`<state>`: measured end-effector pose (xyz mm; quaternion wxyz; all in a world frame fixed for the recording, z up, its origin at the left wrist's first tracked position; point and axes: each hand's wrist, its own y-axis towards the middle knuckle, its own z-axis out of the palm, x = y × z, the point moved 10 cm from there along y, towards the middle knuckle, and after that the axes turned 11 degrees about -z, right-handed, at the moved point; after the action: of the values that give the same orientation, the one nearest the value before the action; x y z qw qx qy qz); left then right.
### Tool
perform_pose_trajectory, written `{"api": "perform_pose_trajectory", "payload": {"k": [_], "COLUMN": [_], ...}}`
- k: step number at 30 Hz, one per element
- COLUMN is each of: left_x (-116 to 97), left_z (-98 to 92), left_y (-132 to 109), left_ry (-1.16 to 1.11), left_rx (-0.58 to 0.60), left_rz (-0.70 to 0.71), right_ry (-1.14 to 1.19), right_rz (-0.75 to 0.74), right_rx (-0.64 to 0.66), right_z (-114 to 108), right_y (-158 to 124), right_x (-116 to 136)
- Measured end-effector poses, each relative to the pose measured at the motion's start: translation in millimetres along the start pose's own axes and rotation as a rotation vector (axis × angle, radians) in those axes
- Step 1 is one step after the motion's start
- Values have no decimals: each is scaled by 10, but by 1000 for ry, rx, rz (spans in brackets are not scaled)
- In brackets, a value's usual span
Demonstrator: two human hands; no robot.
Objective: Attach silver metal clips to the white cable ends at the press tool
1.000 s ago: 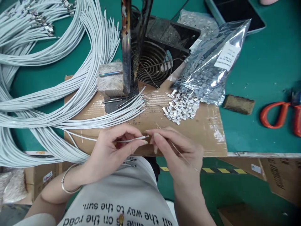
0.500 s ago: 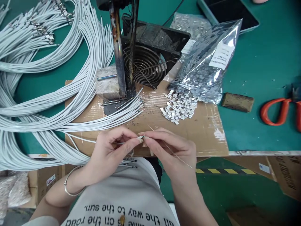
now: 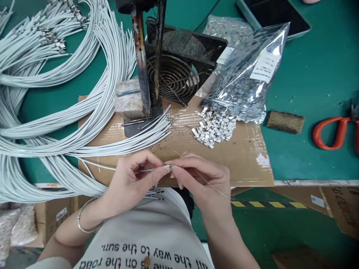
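Over the front edge of the bench, the fingertips of both hands meet. My left hand is closed in a pinch on a white cable, close to its end. My right hand pinches a tiny metal piece at that cable end; the fingertips mostly cover it. A thin silvery wire, seemingly solder wire, passes between the right fingers. Just beyond the hands lies a fan of loose white cables, and right of it a pile of small metal terminals; both rest on a cardboard sheet.
A soldering iron stands upright by a whitish block, before a black fan. Large white cable bundles spread left. A clear bag of terminals, a brown sponge, red-handled pliers and a tablet-like device lie right.
My right hand has shifted slightly left, and its fingertips sit closer against the cable end. The left hand keeps its pinch on the cable. The whole view has drifted very slightly.
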<state>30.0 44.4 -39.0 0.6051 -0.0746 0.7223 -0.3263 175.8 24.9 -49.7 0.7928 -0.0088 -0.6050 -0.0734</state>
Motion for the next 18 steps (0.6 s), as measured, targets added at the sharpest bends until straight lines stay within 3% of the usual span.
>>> {"api": "perform_pose_trajectory", "payload": {"k": [10,18], "left_x": [-12,3], "left_z": [38,34], "left_y": [16,62], "left_ry": [78,70], "left_rx": [54,60], "left_rz": [-25,-69], "right_ry": [8,-37], "right_rz": [131,86], "right_rx": [10,71], "right_z": [-56,-54], "right_y": [2,-11], "right_x": [-134,-60]}}
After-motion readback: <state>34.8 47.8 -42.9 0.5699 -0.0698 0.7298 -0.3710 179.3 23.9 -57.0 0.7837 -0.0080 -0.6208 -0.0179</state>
